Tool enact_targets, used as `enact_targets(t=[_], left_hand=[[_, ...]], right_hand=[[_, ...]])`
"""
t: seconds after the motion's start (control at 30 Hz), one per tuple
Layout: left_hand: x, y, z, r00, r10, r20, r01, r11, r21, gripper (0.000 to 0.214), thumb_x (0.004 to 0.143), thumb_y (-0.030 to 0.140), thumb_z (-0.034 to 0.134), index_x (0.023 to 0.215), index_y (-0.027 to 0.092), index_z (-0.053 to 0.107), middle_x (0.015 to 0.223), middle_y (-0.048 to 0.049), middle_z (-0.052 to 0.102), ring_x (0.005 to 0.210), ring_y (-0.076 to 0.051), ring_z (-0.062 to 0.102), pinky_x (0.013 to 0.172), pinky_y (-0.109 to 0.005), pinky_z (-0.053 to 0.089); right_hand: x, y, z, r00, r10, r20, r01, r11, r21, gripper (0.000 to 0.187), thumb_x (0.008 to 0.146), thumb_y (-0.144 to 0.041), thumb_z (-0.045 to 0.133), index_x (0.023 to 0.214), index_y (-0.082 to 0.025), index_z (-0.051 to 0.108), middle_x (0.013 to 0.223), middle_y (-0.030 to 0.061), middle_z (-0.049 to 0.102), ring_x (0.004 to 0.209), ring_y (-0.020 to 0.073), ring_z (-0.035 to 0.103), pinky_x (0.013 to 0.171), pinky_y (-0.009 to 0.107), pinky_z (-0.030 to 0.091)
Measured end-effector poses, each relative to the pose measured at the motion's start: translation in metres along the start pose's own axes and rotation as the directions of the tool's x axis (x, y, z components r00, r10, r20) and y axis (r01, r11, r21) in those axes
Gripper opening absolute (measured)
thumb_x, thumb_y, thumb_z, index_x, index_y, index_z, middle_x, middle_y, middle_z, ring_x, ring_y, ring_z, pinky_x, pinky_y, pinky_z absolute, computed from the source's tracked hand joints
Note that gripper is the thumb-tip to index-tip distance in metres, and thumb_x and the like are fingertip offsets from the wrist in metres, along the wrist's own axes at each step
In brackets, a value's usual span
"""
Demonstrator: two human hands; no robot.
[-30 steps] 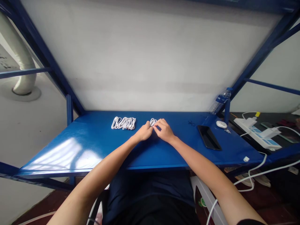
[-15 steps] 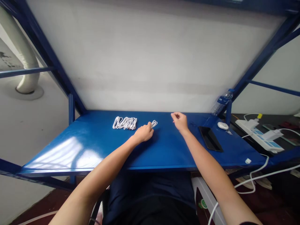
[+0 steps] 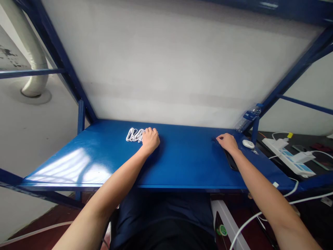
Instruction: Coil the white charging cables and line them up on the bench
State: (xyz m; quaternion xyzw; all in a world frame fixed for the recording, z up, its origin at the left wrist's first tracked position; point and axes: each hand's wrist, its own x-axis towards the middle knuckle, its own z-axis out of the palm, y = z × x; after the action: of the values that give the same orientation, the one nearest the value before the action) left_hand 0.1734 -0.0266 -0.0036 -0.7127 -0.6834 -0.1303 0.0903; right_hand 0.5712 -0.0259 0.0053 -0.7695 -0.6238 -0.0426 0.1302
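Observation:
My left hand (image 3: 150,139) rests at the right end of a row of coiled white cables (image 3: 134,134) on the blue table (image 3: 182,163). Its fingers are curled down over a coil that it hides. My right hand (image 3: 227,142) is far off to the right, at the near end of a black phone (image 3: 230,160) lying flat. Those fingers are pinched close to a small dark thing on the table at their tips; what they hold, if anything, I cannot make out.
A plastic water bottle (image 3: 248,117) leans by the blue frame post at the back right. A white round device (image 3: 248,143) lies beside the phone. A white power strip (image 3: 291,158) with plugs and trailing white cords sits beyond the table's right edge.
My left hand carried the loose white coil left to the row of coils. My right hand let go of it and swung right to the phone's near end.

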Motion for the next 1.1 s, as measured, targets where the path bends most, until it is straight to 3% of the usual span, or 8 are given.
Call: enact_targets(t=[0.13, 0.27, 0.43, 0.57, 0.73, 0.97, 1.1], left_hand=[[0.000, -0.005, 0.006, 0.998, 0.061, -0.007, -0.061, 0.998, -0.027, 0.038, 0.089, 0.027, 0.037, 0.119, 0.014, 0.056, 0.133, -0.0215, 0.048, 0.127, -0.038, 0.037, 0.102, -0.055, 0.026], [0.004, -0.011, 0.014, 0.997, 0.068, 0.039, -0.066, 0.997, -0.040, 0.044, 0.091, 0.030, 0.033, 0.131, 0.021, 0.050, 0.150, -0.0144, 0.033, 0.138, -0.039, 0.022, 0.106, -0.064, 0.007], [0.014, -0.021, 0.020, 0.996, 0.015, 0.090, -0.014, 1.000, -0.008, 0.051, 0.095, 0.037, 0.024, 0.140, 0.022, 0.042, 0.152, -0.0144, 0.030, 0.139, -0.040, 0.020, 0.105, -0.066, 0.010], [0.021, -0.033, 0.021, 0.993, -0.013, 0.117, 0.013, 1.000, 0.001, 0.052, 0.096, 0.039, 0.023, 0.141, 0.021, 0.041, 0.151, -0.0162, 0.032, 0.137, -0.040, 0.027, 0.104, -0.065, 0.016], [0.024, -0.047, 0.019, 0.996, -0.041, 0.082, 0.039, 0.999, 0.021, 0.050, 0.095, 0.039, 0.027, 0.136, 0.020, 0.047, 0.143, -0.0184, 0.042, 0.129, -0.038, 0.038, 0.101, -0.062, 0.023], [0.024, -0.061, 0.017, 0.992, -0.117, 0.053, 0.117, 0.993, 0.016, 0.046, 0.094, 0.038, 0.032, 0.130, 0.018, 0.051, 0.134, -0.0204, 0.049, 0.125, -0.038, 0.041, 0.102, -0.061, 0.022], [0.022, -0.054, 0.014, 0.991, -0.131, -0.006, 0.132, 0.991, 0.013, 0.049, 0.093, 0.039, 0.035, 0.134, 0.015, 0.048, 0.142, -0.0217, 0.042, 0.132, -0.039, 0.034, 0.105, -0.063, 0.016]], right_hand=[[-0.008, -0.015, 0.012, 0.999, 0.025, -0.038, -0.028, 0.995, -0.091, 0.035, 0.085, -0.033, 0.051, 0.108, -0.014, 0.069, 0.114, 0.0190, 0.061, 0.106, 0.0321, 0.057, 0.087, 0.038, 0.046], [-0.010, -0.024, 0.023, 0.996, -0.079, 0.042, 0.083, 0.990, -0.116, 0.052, 0.092, -0.041, 0.037, 0.134, -0.013, 0.050, 0.134, 0.0212, 0.048, 0.122, 0.0349, 0.045, 0.096, 0.044, 0.041], [0.005, -0.017, 0.035, 0.940, -0.020, 0.340, 0.076, 0.985, -0.152, 0.069, 0.093, -0.053, 0.017, 0.151, -0.015, 0.025, 0.156, 0.0149, 0.021, 0.142, 0.0369, 0.018, 0.112, 0.054, 0.019], [0.019, -0.011, 0.040, 0.906, -0.076, 0.417, 0.130, 0.986, -0.102, 0.073, 0.093, -0.054, 0.014, 0.153, -0.014, 0.017, 0.159, 0.0108, 0.013, 0.145, 0.0301, 0.012, 0.116, 0.049, 0.011], [0.037, -0.007, 0.048, 0.894, -0.170, 0.415, 0.213, 0.975, -0.058, 0.071, 0.094, -0.050, 0.013, 0.152, -0.008, 0.015, 0.159, 0.0130, 0.011, 0.145, 0.0253, 0.010, 0.117, 0.042, 0.012], [0.065, -0.005, 0.055, 0.920, -0.151, 0.361, 0.186, 0.980, -0.064, 0.068, 0.096, -0.046, 0.013, 0.150, -0.007, 0.022, 0.156, 0.0174, 0.020, 0.145, 0.0262, 0.015, 0.116, 0.042, 0.015], [0.048, -0.033, 0.048, 0.975, -0.123, 0.185, 0.150, 0.979, -0.137, 0.072, 0.094, -0.051, 0.020, 0.147, -0.004, 0.026, 0.155, 0.0222, 0.018, 0.144, 0.0347, 0.010, 0.114, 0.051, 0.008]])
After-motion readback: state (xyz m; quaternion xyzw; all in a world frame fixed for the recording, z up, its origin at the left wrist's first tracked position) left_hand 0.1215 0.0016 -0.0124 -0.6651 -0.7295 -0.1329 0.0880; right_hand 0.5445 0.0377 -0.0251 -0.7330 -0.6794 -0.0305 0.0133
